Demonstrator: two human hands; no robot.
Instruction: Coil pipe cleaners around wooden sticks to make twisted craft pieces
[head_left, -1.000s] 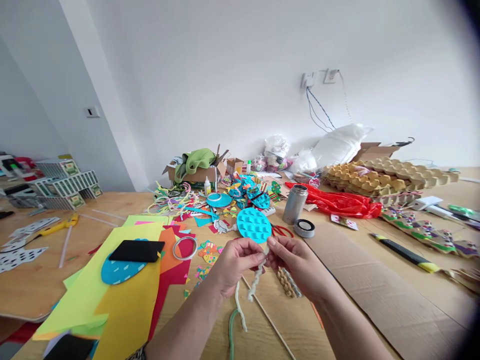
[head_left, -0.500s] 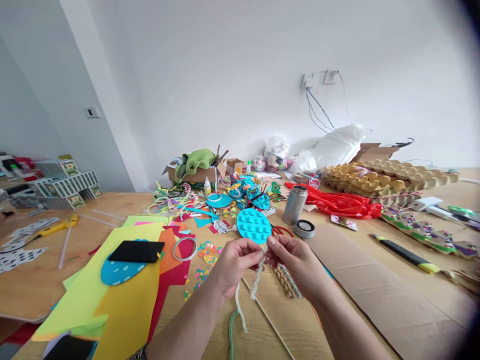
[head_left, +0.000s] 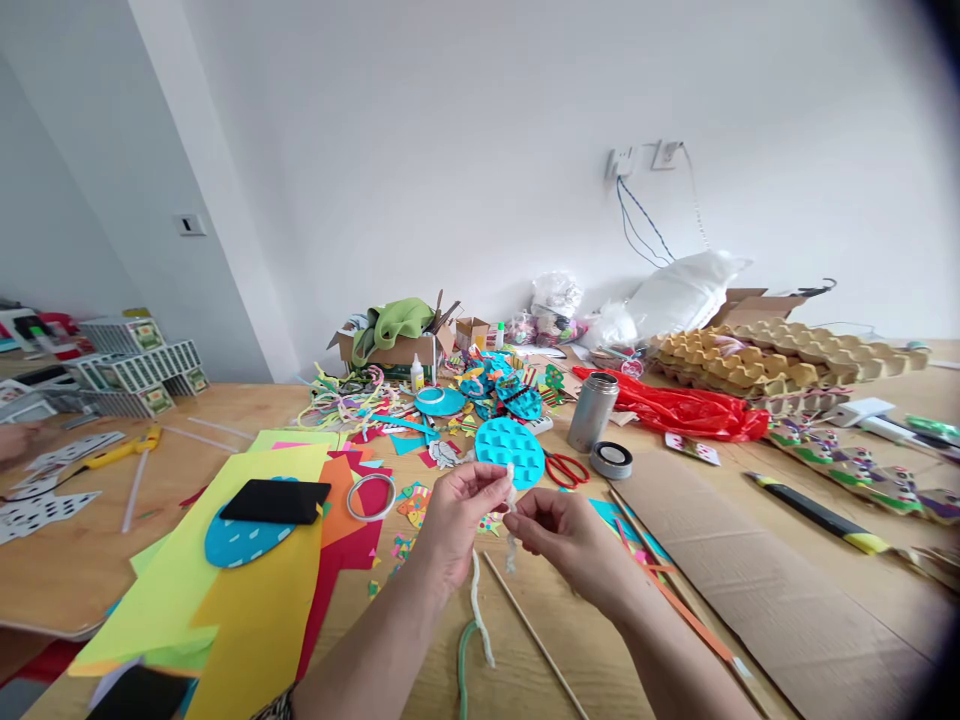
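Observation:
My left hand (head_left: 461,515) pinches a whitish braided cord (head_left: 511,482), its short end standing up above the thumb and finger. My right hand (head_left: 562,535) has thumb and fingertips closed on the same cord just below and to the right. A blurred length of it dangles under the fingers. Behind the hands lies a blue disc (head_left: 510,452) with raised shapes, beside red-handled scissors (head_left: 568,470). On the table below are a white yarn strand (head_left: 481,620), a green strand (head_left: 463,665) and a thin wooden stick (head_left: 532,632).
Coloured paper sheets (head_left: 259,600) with a black phone (head_left: 276,501) lie left. A steel flask (head_left: 592,412) and its lid (head_left: 611,459) stand behind the hands. Cardboard (head_left: 750,570), a utility knife (head_left: 817,512) and egg trays (head_left: 735,360) are right. Another person's hand (head_left: 16,440) shows far left.
Both hands have shifted slightly left. My right hand has dropped lower along the cord. The scissors are now uncovered, while the brown and grey braids are hidden behind my right hand.

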